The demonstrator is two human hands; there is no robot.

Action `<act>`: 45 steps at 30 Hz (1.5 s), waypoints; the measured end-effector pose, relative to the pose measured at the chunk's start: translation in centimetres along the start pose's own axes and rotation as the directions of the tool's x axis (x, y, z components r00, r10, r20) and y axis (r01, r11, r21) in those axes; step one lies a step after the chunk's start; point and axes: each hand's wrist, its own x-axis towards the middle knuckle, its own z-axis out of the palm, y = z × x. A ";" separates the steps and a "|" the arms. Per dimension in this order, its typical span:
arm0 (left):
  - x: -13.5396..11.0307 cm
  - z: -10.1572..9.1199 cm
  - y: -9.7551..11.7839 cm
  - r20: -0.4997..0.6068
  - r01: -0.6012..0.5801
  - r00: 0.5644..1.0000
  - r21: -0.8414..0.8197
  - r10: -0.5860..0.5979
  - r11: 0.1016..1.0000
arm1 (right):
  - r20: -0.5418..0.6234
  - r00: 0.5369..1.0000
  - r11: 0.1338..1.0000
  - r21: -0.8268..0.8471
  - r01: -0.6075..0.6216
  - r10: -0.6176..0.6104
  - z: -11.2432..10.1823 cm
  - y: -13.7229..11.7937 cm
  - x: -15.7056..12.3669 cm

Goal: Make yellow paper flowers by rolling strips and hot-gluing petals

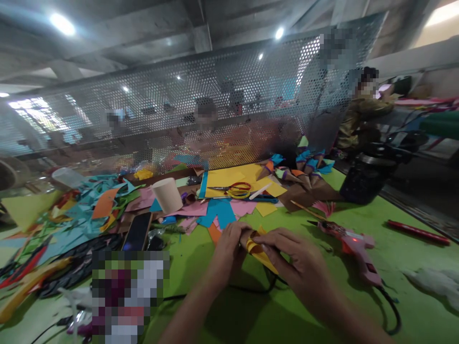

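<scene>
Over the green tabletop, my left hand (231, 246) closes round a small brown rolled piece, mostly hidden by its fingers. My right hand (296, 255) pinches a curled yellow paper (260, 251) that meets the brown roll's open end. Both hands are close together, and the yellow paper bridges the gap between them. To the right lies a pink glue gun (358, 246), its red light lit and its nozzle pointing left. Beyond the hands, scissors (238, 190) with red and yellow handles rest on yellow paper sheets (229, 177).
Brown paper cones (310, 174) with coloured tips cluster at the back right beside a dark tumbler (367, 179). A red pen (418, 232) lies right. Paper scraps, a cardboard tube (167, 196) and a phone (137, 231) crowd the left. A perforated metal screen (172, 110) stands behind; a person (362, 114) sits beyond.
</scene>
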 end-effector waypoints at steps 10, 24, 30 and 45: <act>0.3 0.2 0.1 -0.013 0.054 0.998 -0.097 -0.056 0.994 | -0.020 0.999 0.997 0.069 -0.044 0.046 -1.0 -1.0 0.0; 0.0 0.3 -0.1 -0.045 -0.016 0.999 -0.054 0.014 0.998 | -0.092 0.972 0.957 -0.178 -0.229 0.216 -0.3 0.4 0.2; 0.0 -0.1 0.0 0.027 -0.009 1.000 -0.050 0.011 0.999 | -0.127 0.988 0.962 -0.247 -0.117 0.088 -0.2 0.4 0.2; 0.0 0.7 -0.4 -0.021 -0.005 1.000 -0.044 0.004 0.999 | -0.035 0.984 0.865 -0.483 0.134 -0.172 -0.2 0.6 -0.4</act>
